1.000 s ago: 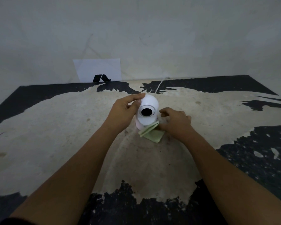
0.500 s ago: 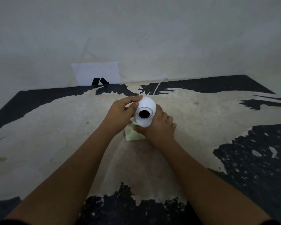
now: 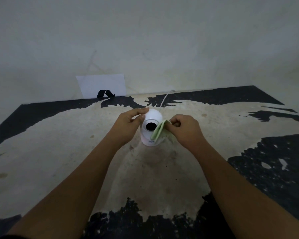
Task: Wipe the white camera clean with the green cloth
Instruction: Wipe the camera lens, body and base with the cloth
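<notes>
Head: one camera [image 3: 151, 128], one cloth [image 3: 160, 131].

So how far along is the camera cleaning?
Already done: the green cloth is picked up, folded, in the right hand. In hand: the left hand steadies the white camera while the cloth presses its right side. Left: the remaining surfaces, probably; whether any part is clean yet cannot be judged here.

right hand [image 3: 186, 129] moved from low in front of white camera [image 3: 151, 129] to centre-right of frame, green cloth [image 3: 160, 131] lifted off surface [image 3: 76, 152], now pinched against camera's side.
</notes>
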Demonstrator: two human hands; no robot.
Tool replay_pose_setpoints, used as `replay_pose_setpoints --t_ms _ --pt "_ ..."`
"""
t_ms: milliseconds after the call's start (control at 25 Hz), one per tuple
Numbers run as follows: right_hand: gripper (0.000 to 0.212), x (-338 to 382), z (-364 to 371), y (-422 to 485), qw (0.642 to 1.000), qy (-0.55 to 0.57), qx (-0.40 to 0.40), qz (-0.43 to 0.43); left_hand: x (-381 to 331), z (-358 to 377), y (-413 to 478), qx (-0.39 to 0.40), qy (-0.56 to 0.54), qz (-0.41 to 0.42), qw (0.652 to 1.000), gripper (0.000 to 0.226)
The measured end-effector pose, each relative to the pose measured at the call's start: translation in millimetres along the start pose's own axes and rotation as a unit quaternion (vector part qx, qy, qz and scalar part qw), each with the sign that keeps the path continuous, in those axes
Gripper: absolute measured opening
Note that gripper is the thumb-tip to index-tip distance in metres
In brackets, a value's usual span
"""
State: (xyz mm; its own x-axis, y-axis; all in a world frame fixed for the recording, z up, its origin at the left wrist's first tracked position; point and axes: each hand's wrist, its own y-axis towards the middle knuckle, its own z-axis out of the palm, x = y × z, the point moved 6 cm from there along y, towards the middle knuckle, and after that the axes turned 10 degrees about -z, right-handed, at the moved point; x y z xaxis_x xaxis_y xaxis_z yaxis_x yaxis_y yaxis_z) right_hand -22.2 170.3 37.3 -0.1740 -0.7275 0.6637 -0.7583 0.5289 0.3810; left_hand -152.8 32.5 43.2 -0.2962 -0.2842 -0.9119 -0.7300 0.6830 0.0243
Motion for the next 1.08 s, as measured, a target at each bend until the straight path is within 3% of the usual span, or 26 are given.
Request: replay_pose_setpoints --t_ms 120,240,280,360,480,560,760,1080 --pt "0.016 17 -4 -9 0.999 0.005 0.038 -0.028 -10 0 -18 -0.01 0.042 0.012 0.999 0.039" --pt "0.016 32 -1 -13 0.995 0.019 0.092 -0.046 -9 9 -44 -0.014 0.153 0.045 0.987 0.056" --pt "0.017 36 0 -14 0.991 0.036 0.115 -0.053 -5 14 -50 -0.012 0.182 0.049 0.982 0.055" --pt "0.017 45 2 -16 0.981 0.101 0.155 -0.059 1 14 -54 -0.046 0.169 0.065 0.982 0.031" --pt "0.019 42 -5 0 0.977 0.2 0.071 -0.018 9 2 -46 -0.12 0.094 0.071 0.986 0.004" --pt "0.018 34 -1 16 0.977 0.213 0.023 0.006 16 1 -36 -0.126 0.061 0.036 0.989 0.016" --pt "0.01 20 27 28 0.963 0.262 0.036 0.048 20 4 -19 -0.141 0.041 0.006 0.989 0.019" --pt "0.007 12 29 31 0.947 0.318 0.026 0.042 7 19 -5 -0.156 0.048 -0.003 0.987 0.057"
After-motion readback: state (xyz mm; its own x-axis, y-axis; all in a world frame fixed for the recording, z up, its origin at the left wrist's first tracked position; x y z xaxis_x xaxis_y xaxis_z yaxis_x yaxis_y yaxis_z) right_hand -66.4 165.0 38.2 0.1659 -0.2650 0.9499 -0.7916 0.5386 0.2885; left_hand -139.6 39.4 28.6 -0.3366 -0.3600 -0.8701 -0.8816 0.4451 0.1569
